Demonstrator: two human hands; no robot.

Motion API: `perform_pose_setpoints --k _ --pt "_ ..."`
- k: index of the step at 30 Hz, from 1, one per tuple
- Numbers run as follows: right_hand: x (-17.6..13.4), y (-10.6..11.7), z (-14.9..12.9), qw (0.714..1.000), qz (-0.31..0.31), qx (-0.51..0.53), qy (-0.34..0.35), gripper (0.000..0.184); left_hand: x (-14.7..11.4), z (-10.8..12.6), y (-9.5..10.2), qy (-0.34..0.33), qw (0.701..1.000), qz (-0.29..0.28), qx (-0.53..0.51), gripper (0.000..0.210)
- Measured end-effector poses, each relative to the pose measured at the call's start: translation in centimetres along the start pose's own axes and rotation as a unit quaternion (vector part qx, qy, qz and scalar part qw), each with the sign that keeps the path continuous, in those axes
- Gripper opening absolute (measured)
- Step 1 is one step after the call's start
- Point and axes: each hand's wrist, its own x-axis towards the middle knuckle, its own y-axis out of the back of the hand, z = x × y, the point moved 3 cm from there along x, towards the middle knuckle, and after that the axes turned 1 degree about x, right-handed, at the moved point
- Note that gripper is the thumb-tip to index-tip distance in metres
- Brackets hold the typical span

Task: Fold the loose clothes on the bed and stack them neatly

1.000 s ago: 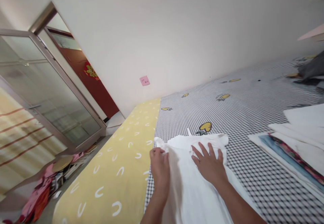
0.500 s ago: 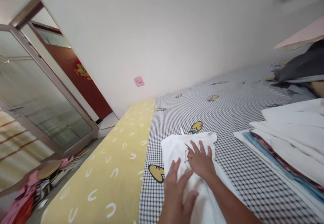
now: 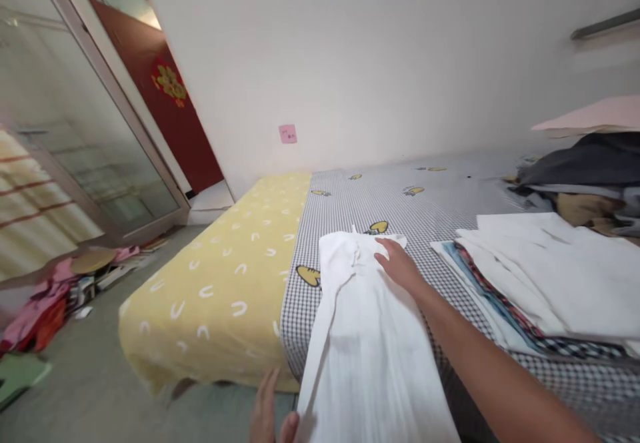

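Note:
A long white garment lies lengthwise on the checked bed sheet, running towards me over the bed's front edge. Its far end is gathered, with a small ruffle and a seam down the left side. My right hand rests on the far right part of the garment, fingers stretched to the left across the cloth. Low in the picture, beside the garment's left edge, is my left hand, its fingers extended and thumb apart; its lower part is cut off by the frame.
Right of the garment sits a stack of folded clothes, white on top. Behind it are a dark clothes pile and a pink item. A yellow patterned cover drapes the bed's left side. Clutter lies on the floor by the glass door.
My left hand has moved off the garment's middle, down and left to its near edge. My right hand has shifted towards the far right corner. The view has tilted, showing more of the garment's length.

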Motion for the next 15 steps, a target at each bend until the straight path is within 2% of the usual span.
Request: perform_pose_setpoints --k 3,4,6,8,11,13,15 --pt "-7.7 0.4 -1.5 0.998 -0.003 0.052 0.044 0.048 -2.3 2.4 -1.2 -0.012 0.999 -0.040 0.022 0.076" --pt "-10.5 0.2 -1.9 0.995 -0.017 0.082 0.051 0.046 -2.8 2.9 -1.6 -0.002 0.998 -0.043 0.045 0.076" --pt "-15.9 -0.5 -2.5 0.981 -0.051 0.182 0.041 0.042 -3.3 3.4 -2.4 0.020 0.994 -0.052 0.099 0.062" --pt "-20.4 -1.5 -2.4 0.965 -0.072 0.251 -0.015 0.043 -3.5 3.7 -3.0 0.015 0.987 -0.059 0.152 0.046" --pt "-24.7 -3.3 -1.4 0.939 -0.087 0.314 -0.112 0.053 -3.7 4.4 -3.8 -0.031 0.973 -0.045 0.226 0.041" --pt "-26.4 -4.3 -1.1 0.921 -0.095 0.351 -0.141 0.060 -4.0 5.3 -4.4 -0.061 0.964 -0.028 0.258 0.042" --pt "-27.4 -5.1 -1.0 0.900 -0.106 0.394 -0.153 0.066 -4.3 6.3 -5.5 -0.084 0.959 -0.038 0.270 0.042"
